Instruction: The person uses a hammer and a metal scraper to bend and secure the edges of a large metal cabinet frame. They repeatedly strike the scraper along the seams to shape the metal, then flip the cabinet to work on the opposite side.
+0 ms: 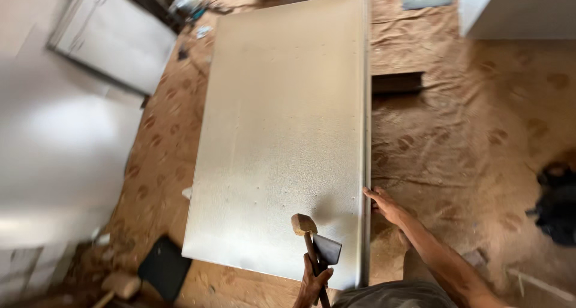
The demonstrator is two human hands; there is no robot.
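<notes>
Closest to me at six o'clock, my left hand point(312, 284) is clenched around a hammer point(307, 236) handle, head raised over the big grey panel point(276, 134). At four o'clock my right hand point(387, 205) lies flat, fingers spread, steadying the metal edge strip point(364, 104).

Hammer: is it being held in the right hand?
No, the left hand grips the hammer by its handle, while the right hand rests on the panel's right edge.
</notes>
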